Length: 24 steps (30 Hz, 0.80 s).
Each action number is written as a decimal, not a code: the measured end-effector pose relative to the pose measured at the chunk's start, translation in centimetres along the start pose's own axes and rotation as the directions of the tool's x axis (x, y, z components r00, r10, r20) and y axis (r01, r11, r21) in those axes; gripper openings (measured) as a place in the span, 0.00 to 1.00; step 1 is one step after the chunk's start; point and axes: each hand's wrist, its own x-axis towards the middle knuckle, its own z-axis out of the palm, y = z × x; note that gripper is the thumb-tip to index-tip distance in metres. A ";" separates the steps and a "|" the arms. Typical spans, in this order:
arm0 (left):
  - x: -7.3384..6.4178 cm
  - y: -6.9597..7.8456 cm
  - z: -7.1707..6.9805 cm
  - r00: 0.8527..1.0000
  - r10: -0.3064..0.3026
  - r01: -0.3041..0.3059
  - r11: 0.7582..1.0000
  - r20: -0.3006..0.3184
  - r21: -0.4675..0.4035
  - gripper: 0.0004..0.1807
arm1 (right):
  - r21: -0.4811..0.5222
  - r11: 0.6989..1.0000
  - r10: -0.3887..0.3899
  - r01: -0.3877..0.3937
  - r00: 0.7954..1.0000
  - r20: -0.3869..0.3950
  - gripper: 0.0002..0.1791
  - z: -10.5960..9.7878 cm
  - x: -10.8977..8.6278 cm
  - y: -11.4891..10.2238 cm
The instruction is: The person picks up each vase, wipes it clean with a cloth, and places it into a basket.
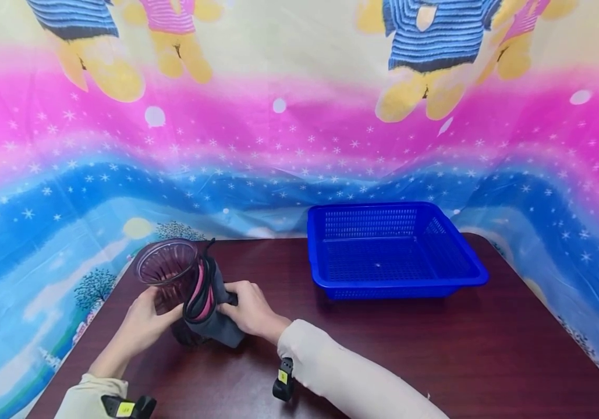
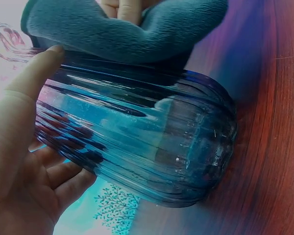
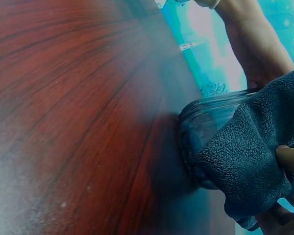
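A clear ribbed glass vase point(image 1: 172, 292) with a flared rim stands on the left part of the table, tilted a little. My left hand point(image 1: 142, 323) grips it from the left, with the thumb across its near side and the fingers behind the glass. In my right hand point(image 1: 251, 309) is a folded grey cloth point(image 1: 223, 323) with black edging and a pink strip. The fuzzy cloth point(image 2: 122, 36) lies against the vase's side in the left wrist view. From the right wrist view, the cloth point(image 3: 247, 156) covers part of the vase point(image 3: 210, 117) near its base.
A blue plastic basket point(image 1: 399, 283) with perforated walls stands at the back right of the dark red-brown wooden table point(image 1: 383, 349). Behind the table hangs a colourful printed curtain point(image 1: 257, 134). Black straps point(image 1: 283, 381) are on both wrists.
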 end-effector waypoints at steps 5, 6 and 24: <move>0.0 0.0 0.0 1.000 -0.017 0.017 1.000 0.012 -0.004 0.37 | -0.036 0.999 -0.007 0.007 1.000 0.000 0.11 0.4 -0.1 0.9; 0.0 -0.1 0.0 1.000 -0.018 0.018 1.000 0.010 -0.005 0.37 | -0.044 0.999 -0.007 0.007 1.000 0.002 0.10 0.4 -0.2 1.0; 0.1 0.1 0.0 1.000 -0.029 0.029 0.999 -0.001 -0.019 0.38 | -0.113 0.993 0.034 -0.027 0.998 0.054 0.07 1.9 -0.8 3.4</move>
